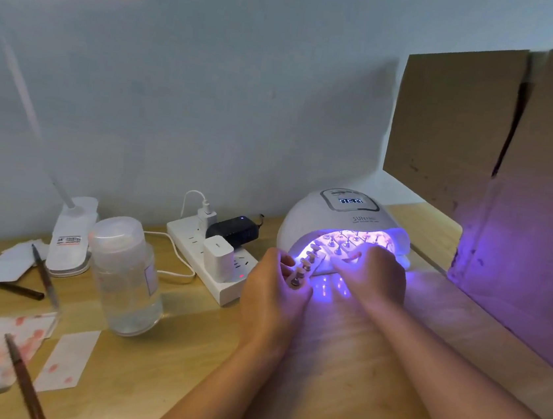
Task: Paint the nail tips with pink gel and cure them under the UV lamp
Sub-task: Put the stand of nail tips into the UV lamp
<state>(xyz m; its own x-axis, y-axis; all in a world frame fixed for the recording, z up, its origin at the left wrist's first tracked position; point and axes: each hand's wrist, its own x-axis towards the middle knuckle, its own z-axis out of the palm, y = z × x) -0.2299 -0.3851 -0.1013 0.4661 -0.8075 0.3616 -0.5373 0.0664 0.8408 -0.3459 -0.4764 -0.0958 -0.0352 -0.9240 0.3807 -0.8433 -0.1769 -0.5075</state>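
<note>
A: Left hand [276,285]?
B: At lamp mouth, 8 o'clock side; fingers curled round near end of nail-tip holder strip [306,264]; strip angled into glow toward 1 o'clock.

A: Right hand [372,275]?
B: At mouth, 5 o'clock side; fingers bent, reaching inside; grip cannot be told.

A: Nail tips [350,243]?
B: On stands in rows under lit UV lamp [339,216]; display on.

A: Surroundings?
B: Power strip [194,251] at lamp's 9 o'clock; clear bottle [126,275] beyond; brush [24,384] and stained wipes [31,326] toward 8 o'clock; cardboard [484,129] at 2 o'clock.
</note>
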